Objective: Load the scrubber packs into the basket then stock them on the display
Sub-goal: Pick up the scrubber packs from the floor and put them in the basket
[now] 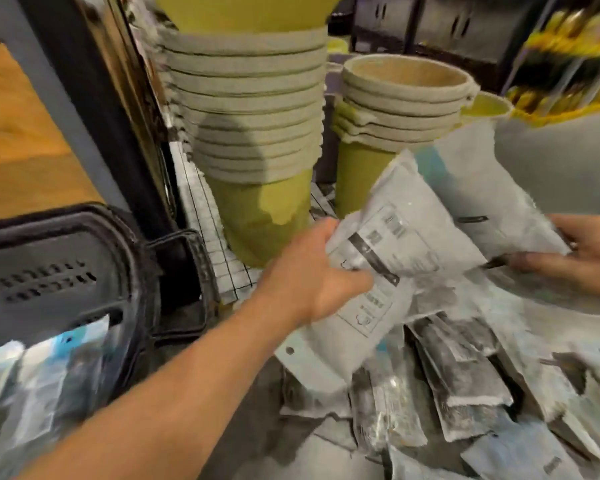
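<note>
The scrubber packs (392,258) were sealed in thin plastic film, pale grey and faintly glossy, creased where the left hand (312,275) and right hand (589,254) pinched them. The heaped packs (465,393) below showed the same crinkled, shiny wrap over dark, coarse contents. The basket (59,268) looked like matt black moulded plastic. The stacked buckets (253,140) had yellow-green walls and dull, grainy beige rims. A wire grid panel (205,216) looked like thin metal.

Floor (257,441) carries scrubber packs (465,393) (heaped), basket (49,271).
</note>
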`<action>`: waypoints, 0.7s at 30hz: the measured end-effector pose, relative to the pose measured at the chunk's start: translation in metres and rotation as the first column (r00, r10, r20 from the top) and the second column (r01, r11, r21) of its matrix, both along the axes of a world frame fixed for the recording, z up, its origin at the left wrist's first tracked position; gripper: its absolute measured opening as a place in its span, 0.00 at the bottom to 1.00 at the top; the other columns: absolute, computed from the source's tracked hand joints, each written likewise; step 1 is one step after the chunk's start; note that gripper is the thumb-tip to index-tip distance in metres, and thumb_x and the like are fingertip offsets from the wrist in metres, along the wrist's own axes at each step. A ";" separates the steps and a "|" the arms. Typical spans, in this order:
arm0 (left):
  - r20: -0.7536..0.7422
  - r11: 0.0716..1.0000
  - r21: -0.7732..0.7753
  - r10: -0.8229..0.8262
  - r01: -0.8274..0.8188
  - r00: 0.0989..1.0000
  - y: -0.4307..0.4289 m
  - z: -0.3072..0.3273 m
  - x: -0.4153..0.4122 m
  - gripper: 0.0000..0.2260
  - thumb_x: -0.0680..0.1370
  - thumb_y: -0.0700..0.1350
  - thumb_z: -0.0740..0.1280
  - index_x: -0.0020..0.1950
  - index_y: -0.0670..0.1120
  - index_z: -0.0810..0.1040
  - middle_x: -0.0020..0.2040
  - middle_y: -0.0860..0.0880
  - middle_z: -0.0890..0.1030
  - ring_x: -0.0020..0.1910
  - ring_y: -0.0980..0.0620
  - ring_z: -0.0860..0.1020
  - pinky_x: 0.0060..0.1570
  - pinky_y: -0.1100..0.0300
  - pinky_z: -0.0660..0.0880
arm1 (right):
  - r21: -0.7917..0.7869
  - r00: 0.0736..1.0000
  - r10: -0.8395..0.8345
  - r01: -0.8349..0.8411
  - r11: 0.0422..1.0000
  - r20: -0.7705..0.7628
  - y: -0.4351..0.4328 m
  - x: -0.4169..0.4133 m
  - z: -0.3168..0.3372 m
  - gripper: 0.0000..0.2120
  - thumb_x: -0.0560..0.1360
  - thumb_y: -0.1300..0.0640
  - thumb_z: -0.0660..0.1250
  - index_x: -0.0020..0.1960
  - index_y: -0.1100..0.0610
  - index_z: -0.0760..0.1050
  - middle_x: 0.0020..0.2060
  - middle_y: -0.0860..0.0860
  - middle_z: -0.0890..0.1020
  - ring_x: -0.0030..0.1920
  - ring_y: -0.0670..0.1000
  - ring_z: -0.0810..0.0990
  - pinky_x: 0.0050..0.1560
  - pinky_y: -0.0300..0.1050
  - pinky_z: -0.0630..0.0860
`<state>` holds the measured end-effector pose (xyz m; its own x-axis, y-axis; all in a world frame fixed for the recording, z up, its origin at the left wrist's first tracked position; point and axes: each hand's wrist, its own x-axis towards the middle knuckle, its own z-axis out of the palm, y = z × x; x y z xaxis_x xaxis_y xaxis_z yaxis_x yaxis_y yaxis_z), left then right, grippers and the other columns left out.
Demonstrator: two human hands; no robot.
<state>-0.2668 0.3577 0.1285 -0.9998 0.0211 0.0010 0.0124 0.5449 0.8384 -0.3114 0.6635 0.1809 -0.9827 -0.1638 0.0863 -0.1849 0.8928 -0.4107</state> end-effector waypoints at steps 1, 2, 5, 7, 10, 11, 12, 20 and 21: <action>-0.073 1.000 0.007 -0.010 0.010 0.997 -0.016 0.024 -0.003 0.16 0.67 0.51 0.74 0.50 0.58 0.74 0.42 0.64 0.78 0.43 0.63 0.78 0.40 0.65 0.75 | -0.010 0.999 0.011 -0.011 1.000 -0.038 -0.014 -0.002 0.018 0.29 0.49 0.11 0.53 0.44 0.21 0.72 0.37 0.25 0.79 0.35 0.39 0.81 0.36 0.47 0.75; -0.145 1.000 0.011 -0.020 0.022 0.989 -0.035 0.047 -0.003 0.18 0.68 0.48 0.74 0.55 0.60 0.74 0.45 0.66 0.79 0.45 0.67 0.77 0.41 0.70 0.74 | -0.021 0.997 0.025 -0.027 0.999 -0.071 -0.030 -0.003 0.035 0.30 0.51 0.12 0.55 0.46 0.25 0.74 0.36 0.30 0.82 0.37 0.39 0.80 0.40 0.50 0.77; -0.319 0.999 -0.031 -0.022 0.013 0.948 -0.104 0.099 0.014 0.23 0.68 0.46 0.78 0.60 0.57 0.75 0.52 0.61 0.81 0.51 0.66 0.79 0.44 0.72 0.74 | -0.008 0.981 0.109 -0.112 0.994 -0.158 -0.094 0.003 0.080 0.31 0.61 0.21 0.62 0.49 0.45 0.79 0.34 0.40 0.82 0.38 0.44 0.80 0.41 0.53 0.78; -0.375 0.993 -0.108 -0.005 -0.039 0.927 -0.160 0.120 0.037 0.23 0.66 0.47 0.79 0.56 0.58 0.75 0.50 0.59 0.82 0.50 0.63 0.80 0.46 0.68 0.76 | 0.046 0.963 0.194 -0.189 0.981 -0.189 -0.144 0.005 0.101 0.37 0.60 0.20 0.59 0.50 0.48 0.79 0.37 0.43 0.82 0.38 0.44 0.80 0.37 0.50 0.77; -0.421 0.946 -0.289 0.011 -0.146 0.907 -0.244 0.132 0.086 0.24 0.64 0.49 0.79 0.52 0.64 0.71 0.48 0.61 0.79 0.45 0.61 0.78 0.45 0.66 0.75 | 0.071 0.902 0.331 -0.324 0.943 -0.278 -0.222 0.014 0.117 0.38 0.60 0.20 0.58 0.49 0.51 0.80 0.39 0.49 0.84 0.41 0.53 0.82 0.43 0.56 0.79; -0.420 0.929 -0.325 0.026 -0.177 0.907 -0.272 0.132 0.105 0.24 0.65 0.48 0.78 0.52 0.67 0.71 0.49 0.62 0.79 0.45 0.62 0.78 0.46 0.66 0.74 | 0.088 0.879 0.379 -0.370 0.925 -0.289 -0.250 0.018 0.118 0.33 0.62 0.24 0.60 0.48 0.51 0.80 0.38 0.50 0.84 0.40 0.54 0.82 0.43 0.57 0.79; -0.421 0.900 -0.377 0.042 -0.217 0.906 -0.298 0.129 0.125 0.25 0.65 0.50 0.76 0.53 0.69 0.70 0.50 0.64 0.79 0.46 0.64 0.78 0.49 0.67 0.74 | 0.107 0.859 0.424 -0.411 0.905 -0.287 -0.279 0.022 0.119 0.28 0.65 0.28 0.63 0.47 0.50 0.80 0.36 0.50 0.84 0.39 0.53 0.82 0.42 0.55 0.79; -0.341 0.675 -0.692 0.009 -0.258 0.940 -0.452 0.036 0.254 0.14 0.71 0.49 0.69 0.55 0.60 0.75 0.53 0.60 0.80 0.55 0.56 0.79 0.52 0.50 0.76 | 0.248 0.686 0.728 -0.707 0.662 0.012 -0.502 0.106 0.082 0.27 0.70 0.31 0.63 0.48 0.55 0.80 0.41 0.52 0.83 0.44 0.55 0.81 0.44 0.52 0.79; -0.295 0.662 -0.716 0.002 -0.222 0.956 -0.458 0.023 0.261 0.13 0.72 0.49 0.69 0.54 0.61 0.73 0.53 0.61 0.79 0.55 0.56 0.78 0.53 0.51 0.74 | 0.284 0.660 0.747 -0.732 0.619 0.074 -0.520 0.116 0.067 0.28 0.72 0.31 0.63 0.46 0.57 0.80 0.40 0.53 0.83 0.43 0.55 0.81 0.42 0.52 0.79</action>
<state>-0.0060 -0.1007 0.1515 -0.9598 0.0124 0.2804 0.0529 0.9891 0.1372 -0.1957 0.1437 0.2478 -0.5147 -0.8566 -0.0368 -0.8443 0.5138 -0.1524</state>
